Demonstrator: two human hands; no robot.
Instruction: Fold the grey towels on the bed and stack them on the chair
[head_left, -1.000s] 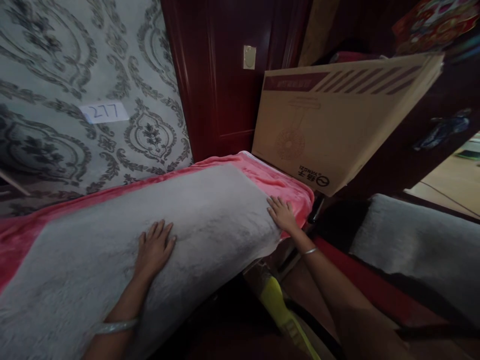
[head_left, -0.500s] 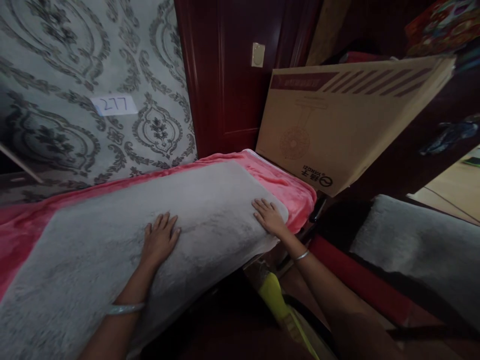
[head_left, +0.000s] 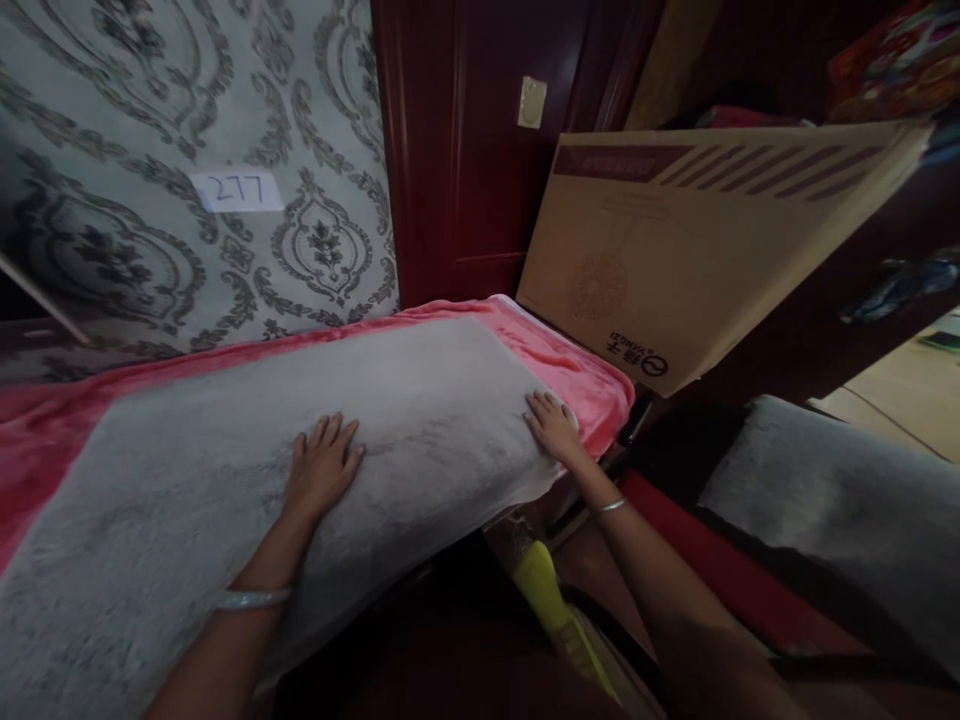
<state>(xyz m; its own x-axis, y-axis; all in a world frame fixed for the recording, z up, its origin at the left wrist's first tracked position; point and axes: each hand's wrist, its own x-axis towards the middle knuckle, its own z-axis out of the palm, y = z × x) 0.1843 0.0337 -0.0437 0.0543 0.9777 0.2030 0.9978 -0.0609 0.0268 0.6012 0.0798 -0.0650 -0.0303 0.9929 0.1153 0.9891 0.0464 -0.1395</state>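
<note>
A grey plush cover (head_left: 420,390) lies spread over a pink blanket (head_left: 592,385), whose edge shows along the back and the right end. My left hand (head_left: 322,465) rests flat on the middle of the grey cover, fingers spread. Near the cover's right end, my right hand (head_left: 553,427) lies with its fingers stretched over the surface, close to the pink border. Both palms face down and neither hand grips anything. Faint creases and darker smudges run across the cover between them.
A large cardboard box (head_left: 645,260) leans behind the right end, against a dark red door (head_left: 487,150). Patterned wallpaper (head_left: 322,240) bears a paper marked 277 (head_left: 238,190). A grey-covered seat (head_left: 832,520) stands at right. Something yellow (head_left: 544,585) is below, between my arms.
My right hand has slid a little to the right, toward the cover's end. My left hand stays at nearly the same spot. The view has shifted slightly.
</note>
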